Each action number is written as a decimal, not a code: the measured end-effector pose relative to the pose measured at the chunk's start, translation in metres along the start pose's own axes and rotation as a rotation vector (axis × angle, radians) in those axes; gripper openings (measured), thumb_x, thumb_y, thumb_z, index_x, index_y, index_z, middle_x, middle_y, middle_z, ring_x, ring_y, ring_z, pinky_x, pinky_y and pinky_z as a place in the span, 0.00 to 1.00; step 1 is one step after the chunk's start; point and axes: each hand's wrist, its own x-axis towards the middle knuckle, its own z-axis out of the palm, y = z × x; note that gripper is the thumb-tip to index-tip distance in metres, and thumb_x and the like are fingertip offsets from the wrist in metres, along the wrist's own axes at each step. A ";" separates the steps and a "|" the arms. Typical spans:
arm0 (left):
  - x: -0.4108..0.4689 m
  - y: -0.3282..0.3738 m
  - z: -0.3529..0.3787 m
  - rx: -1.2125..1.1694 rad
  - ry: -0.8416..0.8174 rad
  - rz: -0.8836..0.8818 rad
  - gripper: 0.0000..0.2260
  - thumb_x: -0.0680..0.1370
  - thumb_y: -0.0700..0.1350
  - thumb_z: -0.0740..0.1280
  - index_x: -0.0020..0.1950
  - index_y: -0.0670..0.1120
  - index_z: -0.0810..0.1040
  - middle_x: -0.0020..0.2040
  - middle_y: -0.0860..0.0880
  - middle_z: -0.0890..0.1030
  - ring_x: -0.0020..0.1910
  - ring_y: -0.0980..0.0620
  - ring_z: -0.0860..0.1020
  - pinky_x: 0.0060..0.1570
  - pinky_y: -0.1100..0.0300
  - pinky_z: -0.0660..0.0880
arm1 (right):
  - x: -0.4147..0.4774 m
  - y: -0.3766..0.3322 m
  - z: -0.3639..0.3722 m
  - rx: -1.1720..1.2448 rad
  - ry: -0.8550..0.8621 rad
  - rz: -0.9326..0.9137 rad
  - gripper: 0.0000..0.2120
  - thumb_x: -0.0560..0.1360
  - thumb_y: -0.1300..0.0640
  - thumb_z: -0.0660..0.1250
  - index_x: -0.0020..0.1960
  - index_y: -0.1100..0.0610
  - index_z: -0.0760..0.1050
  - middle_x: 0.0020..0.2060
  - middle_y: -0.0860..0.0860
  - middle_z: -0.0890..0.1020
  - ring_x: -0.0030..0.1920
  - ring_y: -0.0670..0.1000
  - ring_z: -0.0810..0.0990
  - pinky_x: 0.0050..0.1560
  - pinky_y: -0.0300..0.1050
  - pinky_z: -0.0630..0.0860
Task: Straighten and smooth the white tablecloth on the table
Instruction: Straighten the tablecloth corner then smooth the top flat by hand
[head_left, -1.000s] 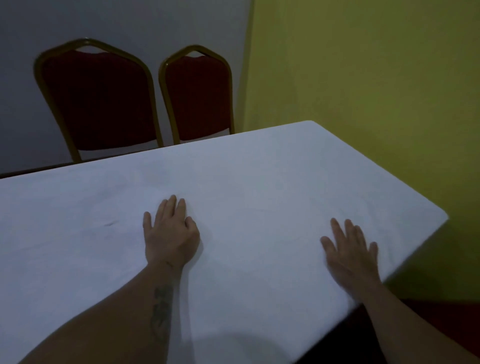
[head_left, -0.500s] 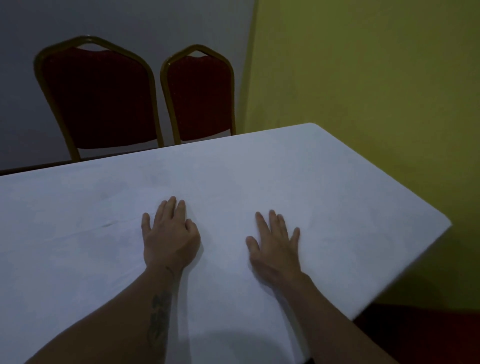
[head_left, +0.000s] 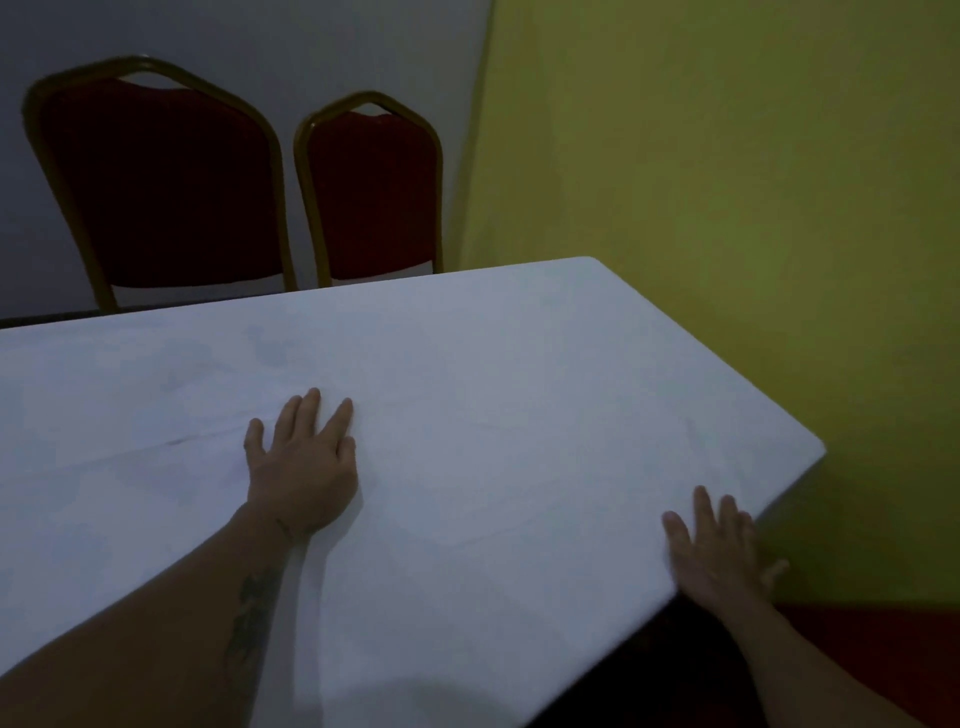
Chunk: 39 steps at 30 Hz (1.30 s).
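Neither hand grasps anything: both lie flat, palm down, with straight fingers on the white tablecloth (head_left: 493, 405). The left hand (head_left: 304, 470) presses the cloth around the middle of the visible surface, its fingers a little spread and pointing to the far side; a dark tattoo (head_left: 252, 618) is on the forearm behind it. The right hand (head_left: 714, 556) rests well apart from it, at the near right edge of the cloth, with fingers spread; its outermost finger reaches past the edge, and this hand is somewhat blurred. The tablecloth covers the table from the far side to the near side and hangs over the right corner, mostly flat. A faint crease (head_left: 176, 441) runs across it from the left toward the left hand. A thin dark strip (head_left: 47, 318) along the far left edge is perhaps bare table, but in such dim light I cannot tell. Behind the far edge two red chairs with gold frames stand side by side, the bigger-looking one (head_left: 156, 192) on the left and the other (head_left: 374, 192) just beside it, before a grey wall (head_left: 260, 47). On the right is a yellow-green wall (head_left: 727, 208).
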 end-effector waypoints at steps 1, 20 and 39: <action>0.002 -0.003 0.000 0.007 -0.040 -0.006 0.25 0.82 0.57 0.44 0.80 0.59 0.46 0.81 0.50 0.42 0.80 0.50 0.40 0.75 0.39 0.37 | -0.001 -0.002 -0.004 -0.027 -0.028 0.012 0.33 0.78 0.33 0.44 0.79 0.44 0.45 0.80 0.50 0.44 0.79 0.53 0.41 0.72 0.70 0.37; 0.035 0.225 0.053 -0.146 0.200 -0.465 0.26 0.81 0.53 0.50 0.80 0.53 0.55 0.82 0.46 0.49 0.80 0.47 0.44 0.72 0.34 0.35 | 0.085 -0.115 0.002 -0.020 0.045 -1.016 0.31 0.77 0.35 0.40 0.79 0.42 0.43 0.80 0.49 0.43 0.79 0.51 0.39 0.73 0.65 0.34; 0.034 0.238 0.051 -0.044 0.207 -0.523 0.27 0.80 0.54 0.50 0.80 0.53 0.55 0.81 0.47 0.50 0.80 0.47 0.46 0.73 0.34 0.39 | 0.254 0.086 -0.057 -0.032 0.104 -0.331 0.30 0.79 0.36 0.46 0.79 0.42 0.46 0.80 0.48 0.49 0.79 0.50 0.47 0.74 0.65 0.44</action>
